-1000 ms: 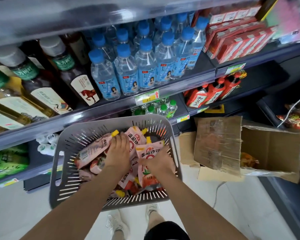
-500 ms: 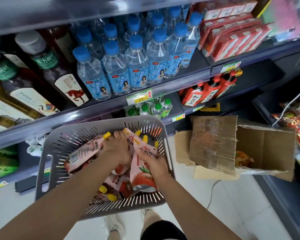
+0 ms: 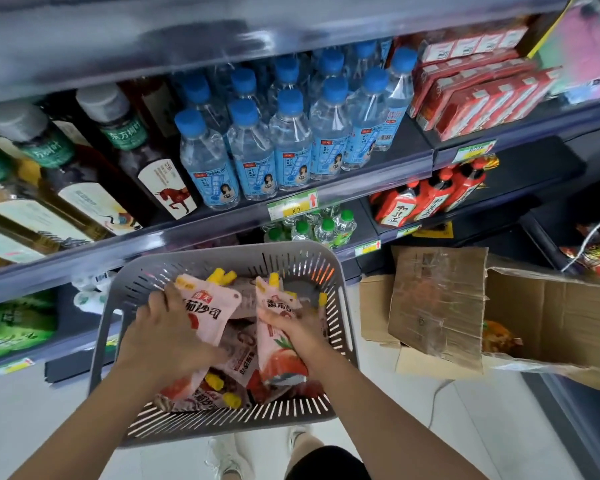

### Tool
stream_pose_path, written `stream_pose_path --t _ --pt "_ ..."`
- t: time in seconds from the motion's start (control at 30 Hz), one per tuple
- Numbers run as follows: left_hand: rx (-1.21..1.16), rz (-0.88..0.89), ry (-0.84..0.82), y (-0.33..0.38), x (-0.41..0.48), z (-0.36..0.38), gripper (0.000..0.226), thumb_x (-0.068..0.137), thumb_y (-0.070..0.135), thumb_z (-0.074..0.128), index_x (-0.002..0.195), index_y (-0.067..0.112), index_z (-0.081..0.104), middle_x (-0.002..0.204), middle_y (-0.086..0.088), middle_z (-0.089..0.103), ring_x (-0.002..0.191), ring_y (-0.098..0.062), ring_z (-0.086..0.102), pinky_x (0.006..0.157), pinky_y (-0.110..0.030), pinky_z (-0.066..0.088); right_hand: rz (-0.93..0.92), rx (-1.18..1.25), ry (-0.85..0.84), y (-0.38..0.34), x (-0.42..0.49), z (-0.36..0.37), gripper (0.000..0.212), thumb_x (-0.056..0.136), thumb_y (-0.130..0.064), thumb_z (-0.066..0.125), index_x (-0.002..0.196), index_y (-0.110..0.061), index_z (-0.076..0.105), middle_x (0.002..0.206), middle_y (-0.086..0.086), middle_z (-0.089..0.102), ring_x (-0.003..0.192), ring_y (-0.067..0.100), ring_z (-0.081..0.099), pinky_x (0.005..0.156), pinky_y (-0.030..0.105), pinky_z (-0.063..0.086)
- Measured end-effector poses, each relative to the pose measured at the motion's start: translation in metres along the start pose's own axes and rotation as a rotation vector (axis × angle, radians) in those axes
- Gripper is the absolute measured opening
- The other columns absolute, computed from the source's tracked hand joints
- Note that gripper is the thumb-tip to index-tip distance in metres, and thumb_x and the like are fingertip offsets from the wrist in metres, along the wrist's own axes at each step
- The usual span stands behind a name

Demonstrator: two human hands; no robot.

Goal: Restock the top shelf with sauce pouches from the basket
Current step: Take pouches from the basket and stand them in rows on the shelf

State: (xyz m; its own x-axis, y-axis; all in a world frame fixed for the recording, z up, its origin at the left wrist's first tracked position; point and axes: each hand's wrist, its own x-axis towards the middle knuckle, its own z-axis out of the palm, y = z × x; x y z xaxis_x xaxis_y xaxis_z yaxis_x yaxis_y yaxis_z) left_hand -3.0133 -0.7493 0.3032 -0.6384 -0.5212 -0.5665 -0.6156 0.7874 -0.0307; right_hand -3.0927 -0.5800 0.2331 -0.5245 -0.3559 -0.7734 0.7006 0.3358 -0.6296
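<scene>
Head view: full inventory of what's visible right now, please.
basket: one, grey, below the shelves, under both hands
sauce pouches: several, pink with yellow caps, in the basket
water bottles: about a dozen, clear with blue caps, middle shelf
tea bottles: several, dark or amber, left of the water
cartons: several, red, right of the water
red bottles: three, shelf below the cartons
cardboard box: one, brown, open, floor at right
left hand: grips a pouch in the basket
right hand: grips another pouch
</scene>
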Motion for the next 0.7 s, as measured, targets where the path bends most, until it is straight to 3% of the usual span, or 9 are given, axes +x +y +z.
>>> stream_pose_path --t 0.07,0.1,0.17,0.23,0.3,0.4,0.57,0.7 --pt "-0.091 -0.048 -0.032 -0.007 -0.008 0.005 0.141 0.055 0.077 0.067 0.148 0.006 -0.012 0.154 -0.017 0.005 0.143 -0.036 0.011 0.113 -0.043 0.023 0.027 -0.154 0.044 0.005 0.01 0.017 0.124 0.028 -0.07 0.085 0.132 -0.018 0.041 0.124 -0.006 0.058 0.113 0.016 0.056 0.103 0.034 0.043" --pt "-0.14 -0.069 -0.044 -0.01 -0.011 0.008 0.141 0.056 0.076 0.068 0.149 0.006 -0.013 0.155 -0.017 0.003 0.144 -0.036 0.009 0.114 -0.044 0.022 0.029 -0.264 0.052 0.006 0.014 0.025 0.13 0.028 -0.071 0.085 0.136 -0.018 0.037 0.132 0.0 0.056 0.117 0.022 0.056 0.102 0.042 0.045" --pt "-0.211 -0.097 -0.035 -0.014 -0.015 0.013 0.143 0.054 0.079 0.066 0.149 0.005 -0.012 0.156 -0.017 0.002 0.145 -0.036 0.007 0.116 -0.045 0.02 0.054 -0.49 0.039 0.006 0.015 0.038 0.131 0.047 -0.064 0.083 0.147 -0.014 0.016 0.144 0.007 0.043 0.132 0.031 0.04 0.109 0.038 0.035" --pt "-0.25 -0.111 -0.009 -0.017 -0.016 0.015 0.143 0.053 0.081 0.064 0.149 0.004 -0.01 0.156 -0.018 0.005 0.144 -0.036 0.01 0.116 -0.045 0.021 0.035 -0.642 0.07 0.002 0.013 0.046 0.12 0.065 -0.06 0.076 0.149 -0.01 0.006 0.147 0.011 0.038 0.135 0.033 0.035 0.105 0.036 0.035" --pt "-0.308 -0.141 0.0 -0.021 -0.018 0.016 0.141 0.055 0.078 0.066 0.149 0.005 -0.008 0.156 -0.017 0.005 0.144 -0.037 0.011 0.115 -0.045 0.02 -0.028 -0.801 0.176 0.0 0.014 0.051 0.116 0.07 -0.066 0.067 0.149 -0.007 0.007 0.15 0.015 0.031 0.138 0.033 0.029 0.107 0.037 0.032" --pt "-0.387 -0.165 0.0 -0.027 -0.021 0.016 0.138 0.058 0.073 0.07 0.149 0.005 -0.008 0.155 -0.015 0.007 0.143 -0.035 0.012 0.113 -0.043 0.021 -0.012 -1.078 0.204 0.001 0.017 0.062 0.129 0.067 -0.082 0.053 0.15 -0.003 -0.007 0.158 0.018 0.0 0.145 0.037 0.002 0.115 0.046 0.015" --pt "-0.406 -0.181 0.022 -0.039 -0.025 0.024 0.13 0.056 0.063 0.072 0.148 0.006 0.0 0.148 -0.015 0.019 0.138 -0.033 0.021 0.107 -0.044 0.033 0.041 -1.014 0.181 0.004 0.026 0.06 0.132 0.063 -0.084 0.054 0.151 -0.007 -0.008 0.159 0.016 -0.004 0.146 0.037 0.002 0.113 0.051 0.022" --pt "-0.406 -0.218 0.0 -0.045 -0.027 0.029 0.135 0.052 0.065 0.072 0.149 0.009 -0.004 0.15 -0.012 0.018 0.138 -0.032 0.022 0.107 -0.045 0.034 0.005 -0.988 0.199 0.004 0.024 0.06 0.11 0.077 -0.082 0.033 0.152 -0.009 -0.001 0.158 0.013 0.004 0.144 0.038 0.008 0.11 0.053 0.028"
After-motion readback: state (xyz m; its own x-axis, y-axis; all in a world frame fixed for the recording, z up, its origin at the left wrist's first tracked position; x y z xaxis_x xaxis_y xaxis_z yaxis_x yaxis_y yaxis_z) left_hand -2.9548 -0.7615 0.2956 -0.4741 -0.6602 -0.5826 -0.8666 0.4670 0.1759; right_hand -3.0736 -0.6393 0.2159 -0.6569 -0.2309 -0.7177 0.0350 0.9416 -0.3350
